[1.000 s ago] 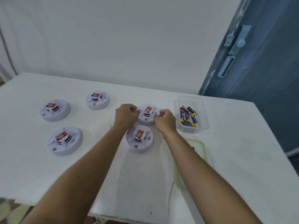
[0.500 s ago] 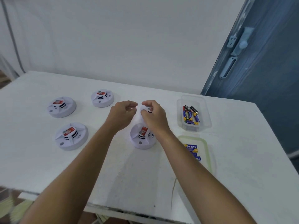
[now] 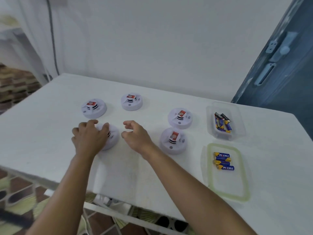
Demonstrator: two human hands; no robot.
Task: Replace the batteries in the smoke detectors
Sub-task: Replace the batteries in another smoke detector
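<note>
Five white round smoke detectors with red labels lie on the white table (image 3: 50, 133). My left hand (image 3: 89, 136) lies over the near-left smoke detector (image 3: 112, 138), with its fingers curved round the far rim and the thumb on top. Just right of that detector, my right hand (image 3: 135, 134) hovers with loosely curled fingers and holds nothing. The other detectors sit at the far left (image 3: 94, 108), far middle (image 3: 131, 101), right (image 3: 180, 118) and near right (image 3: 173, 140). Blue and yellow batteries (image 3: 223, 161) lie on a green-rimmed lid (image 3: 210, 175).
A clear plastic tub (image 3: 210, 116) at the far right holds several mixed batteries (image 3: 222, 122). A blue door (image 3: 279, 73) stands at the right behind the table. The table's near edge runs under my forearms, with patterned floor below it.
Both hands have left the detector near the tub and moved left to the near-left detector. My left hand now covers it; my right hand holds nothing.
</note>
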